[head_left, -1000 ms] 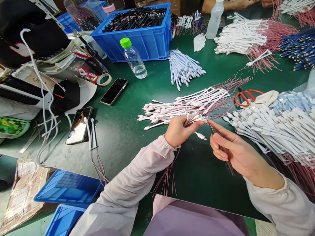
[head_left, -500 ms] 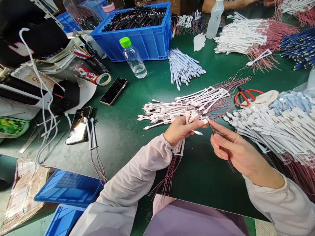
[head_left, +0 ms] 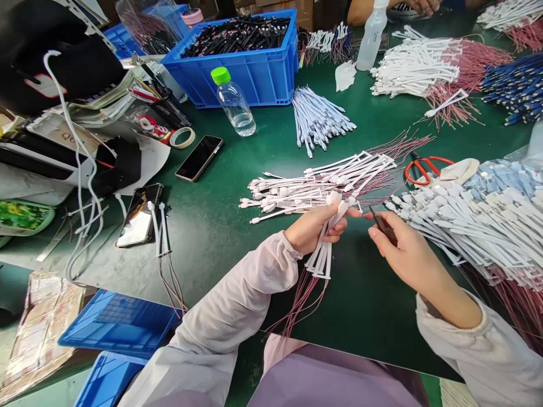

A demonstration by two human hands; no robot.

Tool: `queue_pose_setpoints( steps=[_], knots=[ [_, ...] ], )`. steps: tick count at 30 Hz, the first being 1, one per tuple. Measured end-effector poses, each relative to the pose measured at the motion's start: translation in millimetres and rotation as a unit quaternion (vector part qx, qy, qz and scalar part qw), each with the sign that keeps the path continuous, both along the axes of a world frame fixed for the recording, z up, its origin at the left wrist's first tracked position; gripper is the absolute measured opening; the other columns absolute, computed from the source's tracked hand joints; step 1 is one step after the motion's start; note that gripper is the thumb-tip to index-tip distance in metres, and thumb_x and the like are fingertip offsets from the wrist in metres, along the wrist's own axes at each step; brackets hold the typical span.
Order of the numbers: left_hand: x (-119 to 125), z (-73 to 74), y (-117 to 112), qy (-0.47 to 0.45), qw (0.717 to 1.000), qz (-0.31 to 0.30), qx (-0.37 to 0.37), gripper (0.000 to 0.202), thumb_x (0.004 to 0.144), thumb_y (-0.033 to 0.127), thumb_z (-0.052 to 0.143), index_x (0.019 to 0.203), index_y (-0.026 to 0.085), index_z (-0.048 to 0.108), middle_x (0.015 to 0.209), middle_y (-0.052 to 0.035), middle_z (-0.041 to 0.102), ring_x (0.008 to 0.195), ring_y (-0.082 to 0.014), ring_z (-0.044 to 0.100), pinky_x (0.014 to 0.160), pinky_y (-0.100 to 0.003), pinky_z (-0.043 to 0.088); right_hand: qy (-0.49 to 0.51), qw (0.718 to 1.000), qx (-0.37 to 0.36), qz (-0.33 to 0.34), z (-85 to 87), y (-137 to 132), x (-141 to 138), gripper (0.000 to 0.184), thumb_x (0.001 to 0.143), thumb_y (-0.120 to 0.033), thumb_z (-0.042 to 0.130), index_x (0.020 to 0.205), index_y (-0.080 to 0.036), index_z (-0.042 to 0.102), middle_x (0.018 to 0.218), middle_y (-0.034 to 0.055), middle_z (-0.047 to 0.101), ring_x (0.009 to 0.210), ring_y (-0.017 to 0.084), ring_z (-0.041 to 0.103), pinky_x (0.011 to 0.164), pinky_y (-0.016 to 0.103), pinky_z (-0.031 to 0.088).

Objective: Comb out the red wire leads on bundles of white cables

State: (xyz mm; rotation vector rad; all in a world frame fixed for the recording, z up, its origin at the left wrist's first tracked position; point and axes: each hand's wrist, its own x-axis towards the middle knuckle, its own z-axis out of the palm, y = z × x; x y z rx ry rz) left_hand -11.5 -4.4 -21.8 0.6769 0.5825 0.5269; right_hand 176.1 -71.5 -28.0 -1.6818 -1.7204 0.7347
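Note:
My left hand (head_left: 316, 229) is closed round a small bundle of white cables (head_left: 327, 249) whose red wire tails hang down toward the table's near edge. My right hand (head_left: 403, 251) pinches dark tweezers (head_left: 380, 222), their tip pointing at the bundle's top end, a short gap away. Just beyond both hands a loose pile of white cables with red wires (head_left: 322, 183) lies on the green table (head_left: 229, 226). A large heap of white cables (head_left: 475, 220) lies right of my right hand.
Red-handled scissors (head_left: 424, 167) lie behind the right heap. Two phones (head_left: 199, 158) (head_left: 139, 215), a tape roll (head_left: 183, 137), a water bottle (head_left: 235, 102) and a blue crate of black parts (head_left: 241, 56) stand left and behind. More cable piles (head_left: 418, 65) and another person's arm (head_left: 365, 8) are at the far edge.
My left hand turned the cable bundle from lying toward the tweezers to hanging downward. The right hand drew the tweezers back a little to the right. The view shifted slightly.

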Motion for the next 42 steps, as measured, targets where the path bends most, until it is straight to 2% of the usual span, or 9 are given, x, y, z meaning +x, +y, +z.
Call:
queue_pose_setpoints(
  steps=[6,11,16,19,22,27,33,36,42],
  knots=[
    [5.4,9.6,-0.9,-0.059,0.987,0.117,-0.094,0.039,0.091,0.037,0.042,0.106,0.009,0.063,0.068,-0.0006,0.041,0.057,-0.0075,0.035,0.049,-0.018,0.032,-0.153,0.975,0.161,0.026,-5.5,-9.0,-18.5,0.029,0.092,-0.035,0.046,0.109,-0.015,0.058,0.103,0.0154,0.058,0.1,0.031,0.055,0.087,0.044,0.044],
    [15.5,12.8,-13.9,-0.045,0.967,0.243,-0.065,0.028,0.081,0.015,0.054,0.108,0.012,0.062,0.073,0.0016,0.044,0.06,-0.0054,0.039,0.06,-0.018,0.037,-0.082,0.993,0.037,0.081,3.7,-28.1,-53.1,0.04,0.087,-0.046,0.053,0.109,-0.013,0.053,0.082,0.0105,0.064,0.071,0.028,0.063,0.061,0.037,0.048],
    [8.9,7.8,-11.0,-0.008,0.987,0.147,0.072,0.038,0.069,0.015,0.071,0.106,0.016,0.064,0.075,0.0023,0.051,0.068,-0.0076,0.048,0.071,-0.024,0.04,0.14,0.982,-0.115,0.063,3.1,-19.7,-45.9,0.023,0.094,-0.034,0.044,0.09,-0.018,0.06,0.082,0.0077,0.069,0.076,0.024,0.067,0.07,0.035,0.052],
    [3.1,4.3,-4.0,0.03,0.992,0.082,0.091,0.035,0.065,0.027,0.076,0.096,0.013,0.067,0.075,-0.0002,0.056,0.067,-0.0093,0.051,0.065,-0.024,0.038,0.37,0.902,-0.217,0.035,0.3,-14.1,-38.0,0.029,0.092,-0.043,0.051,0.104,-0.018,0.061,0.092,0.0084,0.07,0.081,0.023,0.069,0.074,0.035,0.055],
    [2.4,2.9,-1.8,0.02,0.994,0.085,0.058,0.035,0.059,0.032,0.08,0.084,0.012,0.067,0.075,-0.001,0.057,0.065,-0.0095,0.052,0.062,-0.024,0.039,0.486,0.839,-0.245,0.001,-1.7,-14.8,-36.0,0.029,0.089,-0.043,0.057,0.107,-0.02,0.059,0.094,0.0077,0.071,0.08,0.022,0.069,0.071,0.035,0.057],
    [5.0,4.5,-4.1,0.011,0.989,0.125,0.082,0.04,0.06,0.032,0.08,0.094,0.014,0.069,0.069,0.0013,0.055,0.058,-0.0057,0.044,0.056,-0.02,0.032,0.522,0.801,-0.291,0.036,0.8,-20.1,-38.6,0.029,0.088,-0.041,0.06,0.105,-0.018,0.062,0.091,0.01,0.071,0.079,0.024,0.069,0.065,0.035,0.057],
    [5.8,12.6,-6.0,0.036,0.971,0.165,0.167,0.04,0.058,0.036,0.08,0.092,0.015,0.072,0.087,-0.0042,0.065,0.079,-0.0137,0.053,0.075,-0.025,0.04,0.557,0.776,-0.292,0.044,2.9,-24.0,-44.7,0.03,0.089,-0.042,0.059,0.102,-0.017,0.067,0.083,0.0062,0.065,0.074,0.018,0.064,0.07,0.034,0.053],
    [6.2,13.0,-6.6,0.015,0.975,0.181,0.128,0.038,0.058,0.037,0.08,0.088,0.015,0.071,0.082,-0.0033,0.064,0.074,-0.0125,0.053,0.072,-0.025,0.04,0.559,0.781,-0.276,0.034,3.2,-26.1,-48.5,0.028,0.088,-0.043,0.06,0.097,-0.017,0.068,0.07,0.0011,0.057,0.058,0.013,0.054,0.06,0.029,0.051],
    [6.1,6.8,-4.0,-0.001,0.969,0.235,0.07,0.035,0.058,0.04,0.08,0.074,0.012,0.064,0.062,0.0025,0.053,0.055,-0.0052,0.044,0.052,-0.019,0.03,0.514,0.81,-0.282,0.016,3.3,-27.5,-52.9,0.039,0.087,-0.05,0.057,0.102,-0.015,0.065,0.077,0.0081,0.065,0.051,0.013,0.055,0.044,0.025,0.045]
  ],
)
